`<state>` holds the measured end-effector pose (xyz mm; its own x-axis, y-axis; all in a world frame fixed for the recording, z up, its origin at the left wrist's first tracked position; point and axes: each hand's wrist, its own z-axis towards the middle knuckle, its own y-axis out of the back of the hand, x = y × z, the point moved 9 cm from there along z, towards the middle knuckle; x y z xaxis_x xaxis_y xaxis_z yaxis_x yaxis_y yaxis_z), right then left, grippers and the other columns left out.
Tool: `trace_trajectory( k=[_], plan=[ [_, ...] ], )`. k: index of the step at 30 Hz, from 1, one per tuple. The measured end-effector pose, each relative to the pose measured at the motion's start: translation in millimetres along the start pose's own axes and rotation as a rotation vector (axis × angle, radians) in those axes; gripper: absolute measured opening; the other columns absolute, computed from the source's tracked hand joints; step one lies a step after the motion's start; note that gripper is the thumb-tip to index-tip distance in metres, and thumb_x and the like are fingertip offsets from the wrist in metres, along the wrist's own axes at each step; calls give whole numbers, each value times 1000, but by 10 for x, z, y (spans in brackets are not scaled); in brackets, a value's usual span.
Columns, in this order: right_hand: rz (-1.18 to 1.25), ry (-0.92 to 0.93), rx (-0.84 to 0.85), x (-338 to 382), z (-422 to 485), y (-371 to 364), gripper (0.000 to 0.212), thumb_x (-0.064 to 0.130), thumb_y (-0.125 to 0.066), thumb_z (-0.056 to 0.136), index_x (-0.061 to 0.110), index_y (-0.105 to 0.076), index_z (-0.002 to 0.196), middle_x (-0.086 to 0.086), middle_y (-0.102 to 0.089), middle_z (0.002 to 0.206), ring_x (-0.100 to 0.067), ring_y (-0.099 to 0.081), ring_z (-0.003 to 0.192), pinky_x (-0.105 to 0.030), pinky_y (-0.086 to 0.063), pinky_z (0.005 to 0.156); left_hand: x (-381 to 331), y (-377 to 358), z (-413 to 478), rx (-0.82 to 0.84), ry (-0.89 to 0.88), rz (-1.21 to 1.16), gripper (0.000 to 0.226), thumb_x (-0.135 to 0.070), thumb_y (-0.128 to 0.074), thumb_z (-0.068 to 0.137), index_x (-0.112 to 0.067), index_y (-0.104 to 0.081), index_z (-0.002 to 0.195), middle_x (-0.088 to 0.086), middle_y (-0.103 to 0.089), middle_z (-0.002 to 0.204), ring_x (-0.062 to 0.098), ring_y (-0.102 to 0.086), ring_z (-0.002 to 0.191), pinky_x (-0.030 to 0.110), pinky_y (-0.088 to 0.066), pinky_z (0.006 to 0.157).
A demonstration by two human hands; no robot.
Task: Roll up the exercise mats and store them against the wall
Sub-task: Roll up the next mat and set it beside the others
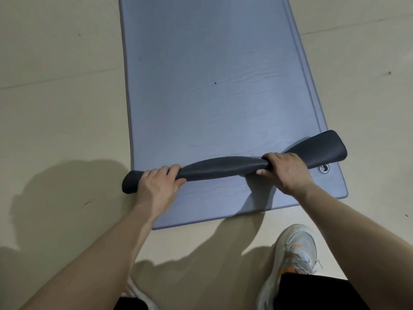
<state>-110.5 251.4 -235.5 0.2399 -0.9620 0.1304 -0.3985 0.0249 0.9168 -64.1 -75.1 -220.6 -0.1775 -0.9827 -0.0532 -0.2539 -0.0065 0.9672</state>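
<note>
While both hands grip it, the dark roll [223, 167] lies crosswise on the blue-grey mat [212, 74], its long axis running left to right with the right end angled slightly away from me. The mat's long axis runs away from me and out of the top of the view. It lies flat on the beige floor [55, 108], and its near short edge sits closer to me than the roll.

The roll's left end overhangs the mat's left edge onto the floor. Its right end, wider and flatter, reaches the right edge just beyond a metal eyelet [324, 168] at the near right corner. The right long edge shows a doubled line — I cannot tell whether that is a second layer. Bare floor lies open on both sides of the mat.

My left hand [161, 186] wraps the roll near its left end, fingers over the top and thumb on the near side. My right hand [283, 173] is curled round it right of centre — the roll is squeezed thinner there. A pale shoe [295, 253] stands on the floor below the right forearm.
</note>
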Motion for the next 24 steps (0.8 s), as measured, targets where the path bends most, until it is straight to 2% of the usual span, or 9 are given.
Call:
trace_trajectory(
  k=[3,8,10,11,13,15,19,21,24],
  plan=[
    [-25,16,125,105,52,151,53,71,-36,98,20,-51,101,-4,-63,84,-32,-59,76,-40,-42,66,220,85,58,202,42,-2,46,-58,-23,104,-23,-48,117,3,-69,102,28,-66,91,37,-45,74],
    [61,-16,362,169,297,135,55,73,-41,96,20,-53,90,3,-51,77,-28,-54,81,-39,-39,71,414,108,313,446,95,-66,53,-64,-25,103,-23,-55,118,11,-69,119,33,-63,109,38,-41,82],
    [121,-52,408,130,423,78,54,74,-43,95,22,-53,84,5,-54,79,-27,-55,84,-38,-38,72,475,126,470,389,149,-13,51,-65,-28,103,-26,-56,119,7,-68,118,32,-62,110,41,-39,88],
    [132,-66,403,96,474,60,54,74,-44,95,23,-53,82,4,-56,80,-26,-56,84,-38,-38,71,442,174,553,279,156,10,44,-61,-33,103,-26,-57,117,6,-68,115,32,-62,108,43,-37,89],
    [94,-75,345,43,572,42,55,75,-44,94,21,-54,83,-2,-61,86,-28,-55,84,-38,-39,72,189,338,600,-32,81,-34,24,-41,-53,102,-22,-62,115,9,-65,109,36,-61,101,46,-40,87],
    [-12,-45,205,51,682,126,55,74,-48,92,20,-58,95,-7,-65,96,-31,-55,89,-41,-40,79,-156,304,456,-181,-51,-94,27,-32,-63,96,-16,-65,118,13,-64,111,41,-62,99,51,-45,89],
    [-92,-34,-236,248,570,354,44,61,-61,91,17,-64,97,-9,-62,100,-35,-55,95,-47,-35,90,-337,-164,349,68,-110,139,100,-76,-53,83,-9,-34,154,20,-44,151,44,-40,139,63,-24,117],
    [-96,-12,-378,402,319,265,47,58,-55,95,14,-69,102,-12,-64,108,-38,-56,99,-48,-38,92,-232,-222,503,164,-141,183,106,-82,-38,83,-10,-22,159,17,-36,159,43,-31,146,61,-20,120],
    [-158,37,-256,452,133,-120,91,74,-61,80,7,-53,141,-20,-51,144,-44,-44,134,-57,-29,116,-182,-249,739,301,-205,126,103,-82,-24,87,-13,-12,162,11,-20,168,41,-20,152,58,-17,122]
  ],
)
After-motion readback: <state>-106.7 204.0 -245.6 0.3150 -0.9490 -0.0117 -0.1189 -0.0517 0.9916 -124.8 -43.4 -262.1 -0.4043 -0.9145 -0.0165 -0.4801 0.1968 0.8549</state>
